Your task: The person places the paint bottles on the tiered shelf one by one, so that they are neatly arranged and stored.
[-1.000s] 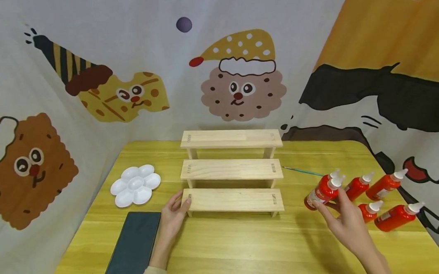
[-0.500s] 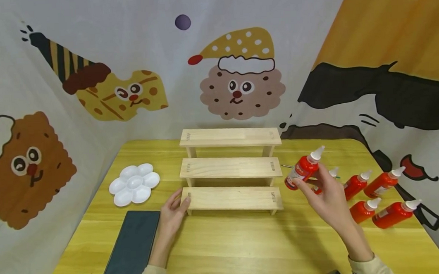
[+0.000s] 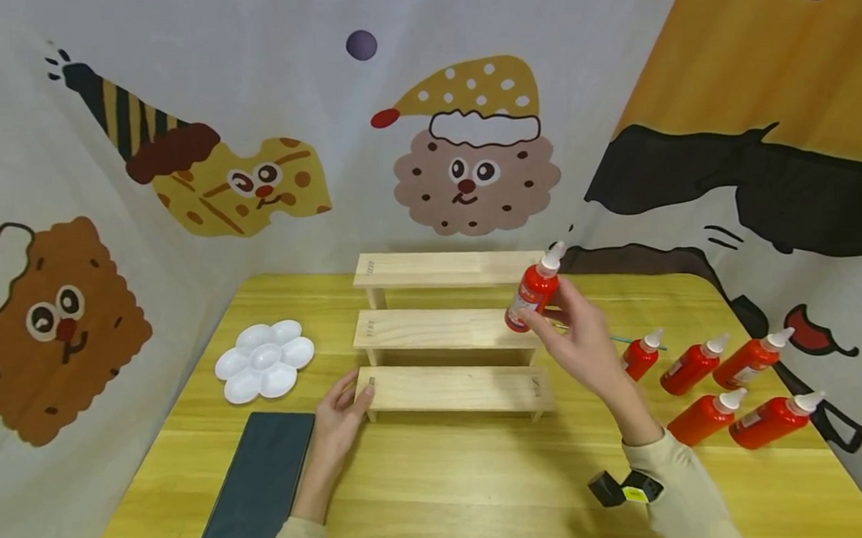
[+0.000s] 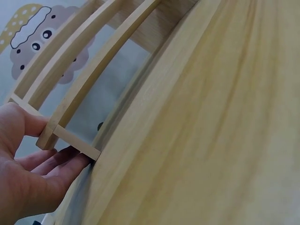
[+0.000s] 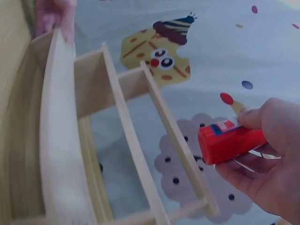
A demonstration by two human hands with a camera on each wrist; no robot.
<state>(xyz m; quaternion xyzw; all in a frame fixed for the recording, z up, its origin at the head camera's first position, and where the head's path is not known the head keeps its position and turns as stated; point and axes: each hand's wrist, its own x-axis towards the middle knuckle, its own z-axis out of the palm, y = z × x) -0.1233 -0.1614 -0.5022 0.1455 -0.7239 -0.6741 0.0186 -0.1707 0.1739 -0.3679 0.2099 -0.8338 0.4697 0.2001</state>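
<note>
A three-tier wooden stand (image 3: pixel 452 388) occupies the middle of the table. My left hand (image 3: pixel 339 424) grips the left end of its lowest step; in the left wrist view the thumb (image 4: pixel 35 124) is on the top board and the fingers are at the side leg. My right hand (image 3: pixel 577 338) holds a red squeeze bottle (image 3: pixel 532 296) with a white nozzle, tilted, above the right end of the middle step. In the right wrist view the bottle (image 5: pixel 229 143) hangs apart from the boards, pinched between thumb and fingers.
Several more red bottles (image 3: pixel 770 423) stand on the right of the table. Behind them lies a thin teal brush (image 3: pixel 621 339), partly hidden. A white flower-shaped palette (image 3: pixel 263 361) and a dark flat board (image 3: pixel 256 489) lie on the left. A printed cloth (image 3: pixel 282 82) hangs behind.
My right hand has lifted the red bottle from the group at the right and carried it left and up over the stand. The left hand has stayed on the lowest step.
</note>
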